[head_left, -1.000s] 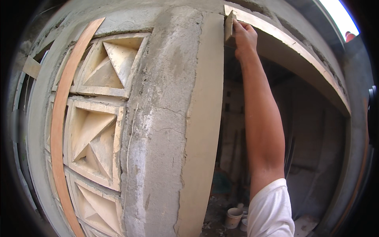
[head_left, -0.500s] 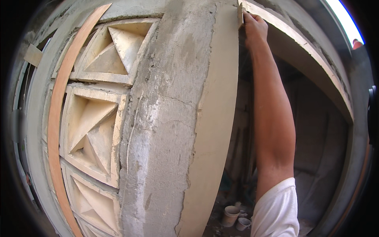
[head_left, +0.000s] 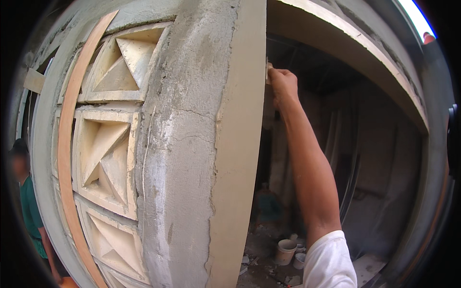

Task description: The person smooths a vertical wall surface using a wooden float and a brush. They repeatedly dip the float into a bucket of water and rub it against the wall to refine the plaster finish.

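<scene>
My right arm reaches up from the lower right. High on the doorway's side edge, my right hand [head_left: 284, 85] is closed on a small flat pale piece [head_left: 268, 72], seen nearly edge-on; its exact kind is hard to make out. It is held against the inner corner of a smooth beige plaster band [head_left: 240, 144] that runs down the side of the opening. Left of the band lies rough grey cement wall [head_left: 185, 158] with thin cracks and whitish streaks. My left hand does not show.
Decorative cream vent blocks [head_left: 106, 161] are stacked at the left, crossed by a wooden strip [head_left: 66, 144]. Inside the dark doorway, pails [head_left: 285, 252] and debris lie on the floor. A beige lintel [head_left: 350, 43] spans overhead. Another person in green [head_left: 31, 206] stands at the far left.
My right hand has come down along the doorway edge with the flat piece. The view has shifted right, and the person in green has come into sight at the left.
</scene>
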`<state>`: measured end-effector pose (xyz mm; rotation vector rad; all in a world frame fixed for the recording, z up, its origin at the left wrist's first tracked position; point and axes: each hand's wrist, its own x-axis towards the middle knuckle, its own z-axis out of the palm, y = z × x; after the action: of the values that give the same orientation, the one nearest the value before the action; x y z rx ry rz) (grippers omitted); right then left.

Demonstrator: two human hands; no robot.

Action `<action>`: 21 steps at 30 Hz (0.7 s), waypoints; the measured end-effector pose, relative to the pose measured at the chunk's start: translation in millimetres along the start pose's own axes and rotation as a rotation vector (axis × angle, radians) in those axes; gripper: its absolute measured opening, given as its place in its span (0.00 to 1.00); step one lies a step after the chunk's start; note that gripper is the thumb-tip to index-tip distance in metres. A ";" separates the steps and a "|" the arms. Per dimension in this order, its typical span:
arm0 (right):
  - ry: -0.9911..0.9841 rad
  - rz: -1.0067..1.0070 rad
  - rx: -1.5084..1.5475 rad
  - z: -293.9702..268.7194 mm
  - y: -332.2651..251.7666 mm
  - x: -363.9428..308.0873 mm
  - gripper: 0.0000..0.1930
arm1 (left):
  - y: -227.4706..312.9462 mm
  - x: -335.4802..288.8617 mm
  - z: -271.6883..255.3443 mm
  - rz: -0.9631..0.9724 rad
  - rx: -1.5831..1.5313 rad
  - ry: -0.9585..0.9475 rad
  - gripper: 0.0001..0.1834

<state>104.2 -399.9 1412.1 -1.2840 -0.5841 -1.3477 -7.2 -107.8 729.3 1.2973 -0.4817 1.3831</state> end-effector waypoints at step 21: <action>-0.090 -0.247 0.189 -48.3 10.0 -132.9 0.13 | 30.1 30.0 14.9 -0.067 -0.121 0.064 0.37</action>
<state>67.0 -396.3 1275.4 -1.1494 -0.9351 -1.4016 -20.6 -116.4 771.5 1.1579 -0.4674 1.3150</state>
